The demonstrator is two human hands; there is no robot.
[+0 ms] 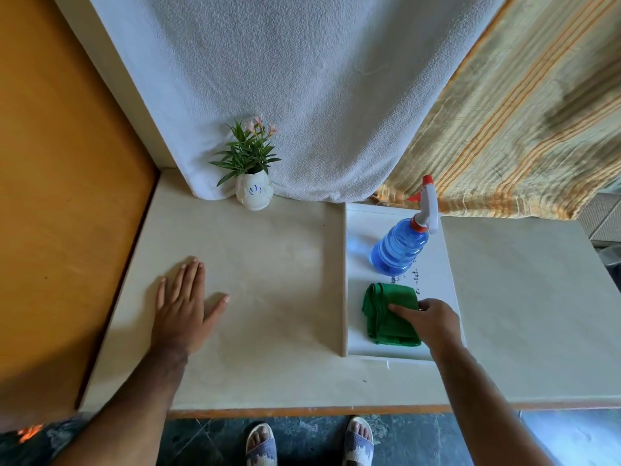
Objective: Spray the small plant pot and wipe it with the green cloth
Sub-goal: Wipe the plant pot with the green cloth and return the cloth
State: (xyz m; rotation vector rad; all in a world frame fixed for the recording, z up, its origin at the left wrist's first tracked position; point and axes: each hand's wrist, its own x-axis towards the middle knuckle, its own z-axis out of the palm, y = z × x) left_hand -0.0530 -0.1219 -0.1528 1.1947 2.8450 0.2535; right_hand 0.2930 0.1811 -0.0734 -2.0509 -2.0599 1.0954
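The small plant pot (254, 193), white with blue marks, is set upright at 12 o'clock on the pale counter (268, 264), against a hanging white towel (302, 95); the left hand (183, 306) is laid flat at 9 o'clock, fingers spread, nothing held; the green cloth (386, 314), folded on a white tray (437, 264) at 3 o'clock, is pinched by the right hand (428, 319); a blue spray bottle (401, 245) is stood just beyond the cloth.

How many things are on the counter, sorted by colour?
Green: 1, the green cloth
Blue: 1, the spray bottle
White: 2, the small plant pot and the tray
Total: 4
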